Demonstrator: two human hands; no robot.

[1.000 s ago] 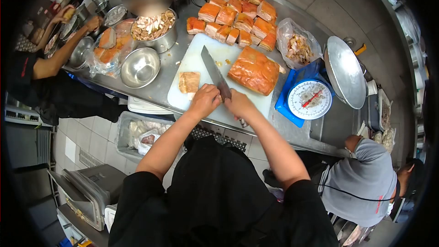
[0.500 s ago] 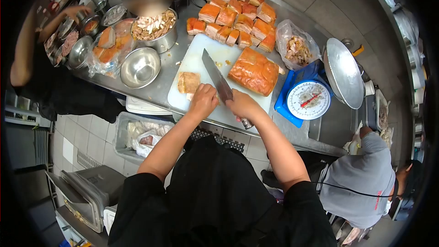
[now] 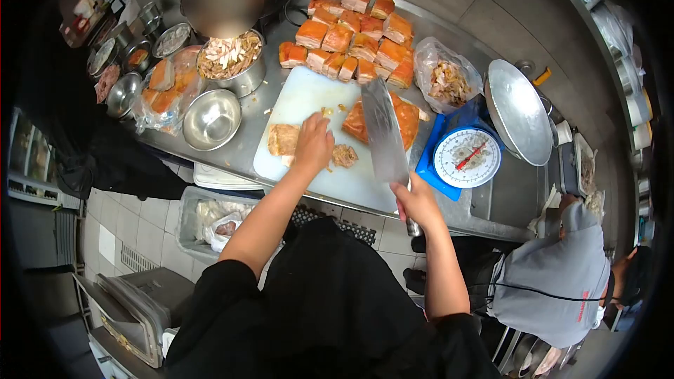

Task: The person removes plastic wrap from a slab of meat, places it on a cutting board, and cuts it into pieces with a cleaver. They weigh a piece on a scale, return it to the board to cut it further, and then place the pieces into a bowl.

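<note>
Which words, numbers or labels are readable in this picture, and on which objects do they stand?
No text here can be read.
Scale dial: numbers and marks ring the white face, too small to read.
Grey shirt of a person at the lower right: small red print near the hem, too blurred to read.
Cleaver, cutting board, steel bowl: no lettering visible.

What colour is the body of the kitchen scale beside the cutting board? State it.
Blue. The scale has a white dial with a red needle, seen best in the head view.
</note>
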